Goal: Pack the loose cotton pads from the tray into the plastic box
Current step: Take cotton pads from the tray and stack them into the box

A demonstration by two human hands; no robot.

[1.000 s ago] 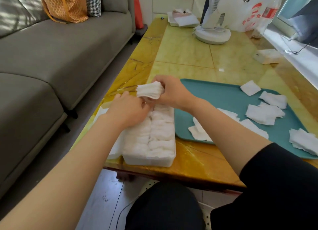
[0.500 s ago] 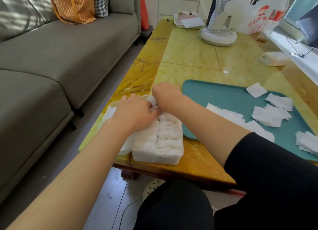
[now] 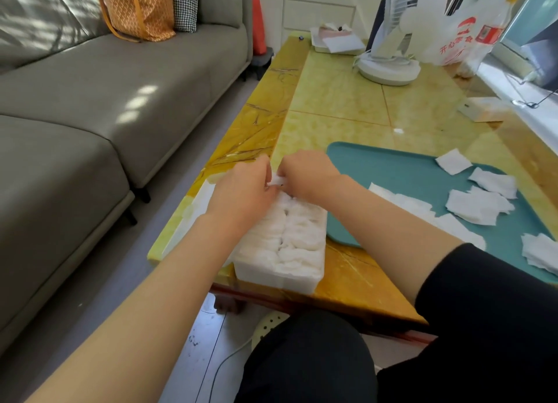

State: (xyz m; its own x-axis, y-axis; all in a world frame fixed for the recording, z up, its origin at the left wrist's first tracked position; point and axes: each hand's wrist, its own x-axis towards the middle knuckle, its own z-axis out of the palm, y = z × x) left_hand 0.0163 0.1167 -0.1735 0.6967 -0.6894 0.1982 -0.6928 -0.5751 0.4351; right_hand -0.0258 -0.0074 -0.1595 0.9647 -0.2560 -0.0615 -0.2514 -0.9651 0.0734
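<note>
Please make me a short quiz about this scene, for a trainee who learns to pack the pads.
1. True or false: the tray has no cotton pads left on it.
2. Where do the left hand and the right hand meet? A) at the far end of the plastic box B) over the tray C) at the near end of the plastic box
3. Fill in: from the person's view, the plastic box stands to the ___ of the tray.
Key: 1 false; 2 A; 3 left.
</note>
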